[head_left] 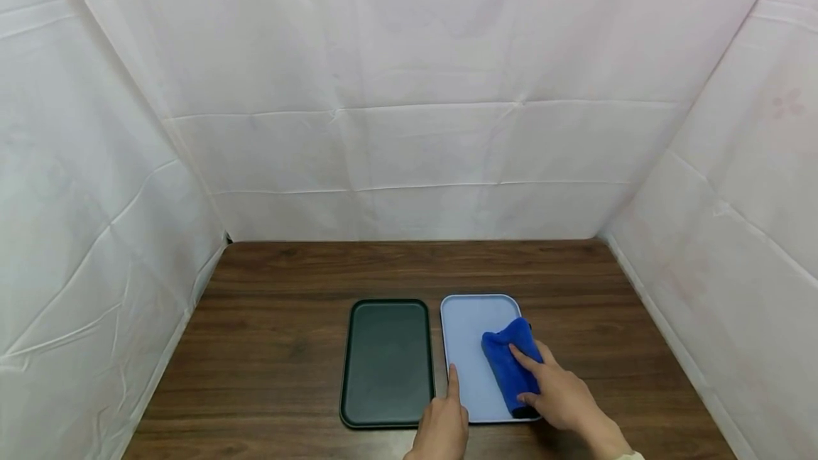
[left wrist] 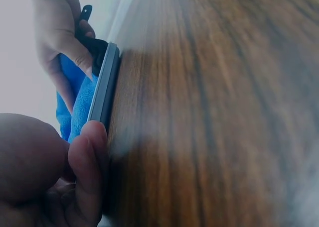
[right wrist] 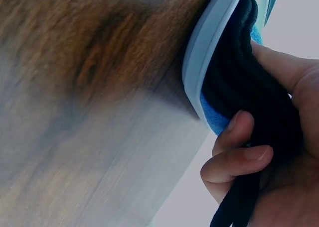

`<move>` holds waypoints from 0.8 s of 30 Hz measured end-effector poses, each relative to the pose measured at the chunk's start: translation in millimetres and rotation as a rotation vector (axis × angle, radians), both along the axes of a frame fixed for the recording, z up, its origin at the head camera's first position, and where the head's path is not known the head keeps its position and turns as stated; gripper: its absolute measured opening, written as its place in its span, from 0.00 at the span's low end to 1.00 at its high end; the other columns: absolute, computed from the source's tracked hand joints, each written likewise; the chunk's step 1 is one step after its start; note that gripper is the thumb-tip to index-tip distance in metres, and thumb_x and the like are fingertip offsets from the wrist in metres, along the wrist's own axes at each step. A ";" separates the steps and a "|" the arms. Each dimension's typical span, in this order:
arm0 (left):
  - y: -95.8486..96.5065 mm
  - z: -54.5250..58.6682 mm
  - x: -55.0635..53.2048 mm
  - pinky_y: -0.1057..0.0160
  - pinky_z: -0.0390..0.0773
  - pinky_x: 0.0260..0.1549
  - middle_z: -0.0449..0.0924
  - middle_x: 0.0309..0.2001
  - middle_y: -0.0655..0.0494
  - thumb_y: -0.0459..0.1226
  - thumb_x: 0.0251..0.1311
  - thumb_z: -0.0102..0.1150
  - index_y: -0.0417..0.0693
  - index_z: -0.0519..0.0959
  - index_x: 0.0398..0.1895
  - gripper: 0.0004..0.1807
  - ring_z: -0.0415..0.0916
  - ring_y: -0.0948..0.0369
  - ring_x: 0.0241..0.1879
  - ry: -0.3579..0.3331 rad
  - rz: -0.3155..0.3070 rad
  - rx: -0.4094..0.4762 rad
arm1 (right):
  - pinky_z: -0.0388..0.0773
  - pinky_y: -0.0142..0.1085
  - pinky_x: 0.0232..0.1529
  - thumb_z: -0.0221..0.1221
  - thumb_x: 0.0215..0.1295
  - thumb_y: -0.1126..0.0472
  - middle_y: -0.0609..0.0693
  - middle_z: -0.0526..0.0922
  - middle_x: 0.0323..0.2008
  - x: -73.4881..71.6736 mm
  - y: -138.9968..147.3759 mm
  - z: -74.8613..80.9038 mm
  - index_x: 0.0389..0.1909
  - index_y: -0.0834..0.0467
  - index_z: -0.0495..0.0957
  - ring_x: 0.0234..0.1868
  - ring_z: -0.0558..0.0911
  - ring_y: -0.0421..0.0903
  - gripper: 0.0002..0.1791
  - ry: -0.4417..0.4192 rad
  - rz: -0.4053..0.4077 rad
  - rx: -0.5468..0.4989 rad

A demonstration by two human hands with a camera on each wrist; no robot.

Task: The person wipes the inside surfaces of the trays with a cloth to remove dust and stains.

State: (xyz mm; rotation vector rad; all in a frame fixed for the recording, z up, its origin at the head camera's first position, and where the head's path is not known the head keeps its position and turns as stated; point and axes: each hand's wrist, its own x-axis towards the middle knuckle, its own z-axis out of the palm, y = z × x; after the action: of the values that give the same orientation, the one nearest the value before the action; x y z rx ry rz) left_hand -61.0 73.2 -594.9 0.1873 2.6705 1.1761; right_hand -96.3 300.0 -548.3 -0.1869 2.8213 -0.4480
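A light blue tray lies on the wooden table. On its right half is a plush blue cloth with black underneath and a black strap. My right hand grips this cloth at its right side, thumb and fingers curled round it, and holds it against the tray. At the tray's near left corner, my left hand holds the rim. Its index finger lies straight along the left edge while the other fingers are curled. In the left wrist view, fingertips touch the tray's side.
A dark green tray lies just left of the blue one, a narrow gap between them. The brown wooden table is bordered by white cloth walls at the back and both sides.
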 end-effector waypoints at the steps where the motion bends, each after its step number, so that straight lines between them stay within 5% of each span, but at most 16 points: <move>1: 0.1 0.1 0.0 0.61 0.64 0.10 0.67 0.12 0.52 0.30 0.68 0.56 0.39 0.58 0.81 0.38 0.63 0.60 0.10 -0.002 0.001 0.000 | 0.82 0.62 0.43 0.75 0.59 0.54 0.68 0.58 0.77 0.4 0.5 0.1 0.79 0.45 0.65 0.54 0.84 0.68 0.47 0.004 0.002 0.000; 6: 0.8 0.6 0.2 0.61 0.63 0.09 0.67 0.12 0.53 0.29 0.68 0.56 0.41 0.56 0.82 0.39 0.63 0.60 0.09 -0.014 0.006 0.001 | 0.82 0.60 0.41 0.73 0.61 0.55 0.68 0.57 0.78 1.3 0.6 0.3 0.79 0.45 0.65 0.51 0.85 0.66 0.46 -0.002 -0.004 -0.001; 13: 2.4 1.5 0.8 0.62 0.60 0.08 0.66 0.11 0.54 0.30 0.68 0.56 0.37 0.50 0.83 0.43 0.62 0.59 0.08 -0.018 0.025 -0.018 | 0.78 0.46 0.27 0.70 0.65 0.57 0.68 0.56 0.78 2.0 -6.1 0.7 0.78 0.49 0.66 0.31 0.82 0.48 0.41 -0.006 -0.008 0.018; 24: 2.9 2.1 -0.9 0.60 0.62 0.09 0.66 0.11 0.52 0.29 0.66 0.58 0.33 0.52 0.81 0.43 0.63 0.58 0.08 -0.008 0.019 -0.047 | 0.79 0.50 0.29 0.67 0.67 0.58 0.69 0.55 0.78 -0.7 -13.1 0.2 0.78 0.51 0.66 0.33 0.83 0.52 0.39 -0.006 -0.033 0.051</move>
State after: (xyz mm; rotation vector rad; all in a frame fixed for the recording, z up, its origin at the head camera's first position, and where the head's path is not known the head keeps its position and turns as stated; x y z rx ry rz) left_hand -61.9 76.2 -592.8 0.1488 2.6953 1.1166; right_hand -97.0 286.9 -548.1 -0.1285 2.8298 -0.3828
